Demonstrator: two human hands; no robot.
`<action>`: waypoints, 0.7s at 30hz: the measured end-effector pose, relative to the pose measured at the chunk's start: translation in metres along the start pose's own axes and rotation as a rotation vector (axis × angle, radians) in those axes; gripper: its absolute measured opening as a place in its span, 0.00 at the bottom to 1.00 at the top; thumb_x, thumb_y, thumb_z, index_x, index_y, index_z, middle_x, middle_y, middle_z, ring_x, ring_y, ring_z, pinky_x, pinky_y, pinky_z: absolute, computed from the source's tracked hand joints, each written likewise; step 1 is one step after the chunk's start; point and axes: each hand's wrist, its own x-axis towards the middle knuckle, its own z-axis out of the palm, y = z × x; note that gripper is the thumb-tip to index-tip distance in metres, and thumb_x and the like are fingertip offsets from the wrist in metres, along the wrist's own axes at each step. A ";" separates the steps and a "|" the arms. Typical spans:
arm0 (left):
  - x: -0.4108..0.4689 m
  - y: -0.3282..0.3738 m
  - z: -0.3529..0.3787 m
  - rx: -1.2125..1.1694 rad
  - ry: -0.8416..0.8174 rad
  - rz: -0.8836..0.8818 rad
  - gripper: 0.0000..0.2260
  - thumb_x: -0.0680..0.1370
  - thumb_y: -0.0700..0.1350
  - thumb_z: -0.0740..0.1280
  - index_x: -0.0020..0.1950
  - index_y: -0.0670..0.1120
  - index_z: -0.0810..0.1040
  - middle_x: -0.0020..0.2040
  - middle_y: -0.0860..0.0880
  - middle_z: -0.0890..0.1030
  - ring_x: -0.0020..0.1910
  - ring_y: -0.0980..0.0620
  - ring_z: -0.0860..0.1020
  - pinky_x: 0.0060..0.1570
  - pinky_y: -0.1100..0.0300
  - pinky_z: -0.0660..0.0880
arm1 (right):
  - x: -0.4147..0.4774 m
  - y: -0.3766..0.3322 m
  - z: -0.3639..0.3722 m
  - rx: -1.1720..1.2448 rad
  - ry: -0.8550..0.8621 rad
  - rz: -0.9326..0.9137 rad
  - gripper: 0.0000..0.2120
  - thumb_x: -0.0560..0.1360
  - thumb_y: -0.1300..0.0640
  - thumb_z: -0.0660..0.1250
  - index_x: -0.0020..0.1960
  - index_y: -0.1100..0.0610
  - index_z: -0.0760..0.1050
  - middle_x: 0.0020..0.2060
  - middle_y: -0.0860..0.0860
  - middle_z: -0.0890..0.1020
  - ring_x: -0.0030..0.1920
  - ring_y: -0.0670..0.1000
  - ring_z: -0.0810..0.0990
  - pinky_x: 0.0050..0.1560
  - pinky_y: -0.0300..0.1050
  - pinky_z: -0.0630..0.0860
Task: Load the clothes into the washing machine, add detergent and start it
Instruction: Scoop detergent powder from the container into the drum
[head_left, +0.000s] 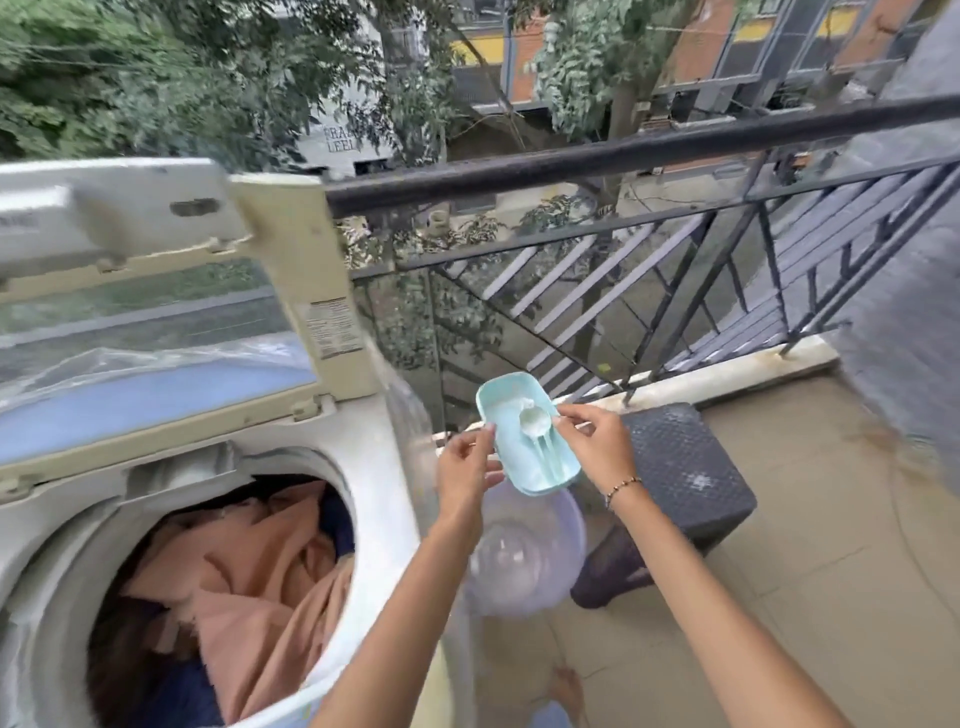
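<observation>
Beside the washing machine (379, 483), right of its drum: left hand (465, 467) holds a teal detergent container (519, 382) by the left rim, fingers curled on the edge. Right hand (597, 447): thumb and forefinger pinch the bowl of a white scoop (533, 422) lying in the container on white powder. Lid (291, 249) is up. Clothes (260, 571), peach and dark blue, are in the drum. Under the container is a translucent basin (524, 551), with a dark stool (691, 478) just right of it. Black railing (571, 156) runs behind. Beaded bracelet (623, 486) on the right wrist.
</observation>
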 end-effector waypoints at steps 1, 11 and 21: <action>0.006 -0.008 0.026 0.023 -0.014 -0.012 0.11 0.78 0.47 0.67 0.52 0.39 0.75 0.42 0.44 0.79 0.35 0.50 0.77 0.36 0.61 0.76 | 0.015 0.017 -0.016 0.008 0.001 0.027 0.08 0.72 0.62 0.70 0.50 0.60 0.82 0.45 0.55 0.85 0.44 0.52 0.81 0.49 0.44 0.77; 0.091 -0.136 0.216 0.277 -0.131 -0.206 0.07 0.80 0.42 0.65 0.51 0.38 0.76 0.39 0.44 0.76 0.30 0.54 0.75 0.25 0.64 0.71 | 0.117 0.203 -0.118 -0.059 0.101 0.315 0.08 0.72 0.65 0.70 0.51 0.64 0.82 0.47 0.60 0.85 0.46 0.56 0.82 0.49 0.46 0.77; 0.179 -0.276 0.278 0.450 -0.300 -0.309 0.14 0.79 0.40 0.64 0.65 0.44 0.72 0.59 0.46 0.79 0.53 0.48 0.79 0.42 0.63 0.75 | 0.183 0.356 -0.094 -0.244 0.079 0.475 0.13 0.72 0.62 0.64 0.52 0.55 0.83 0.50 0.55 0.85 0.50 0.57 0.81 0.50 0.45 0.77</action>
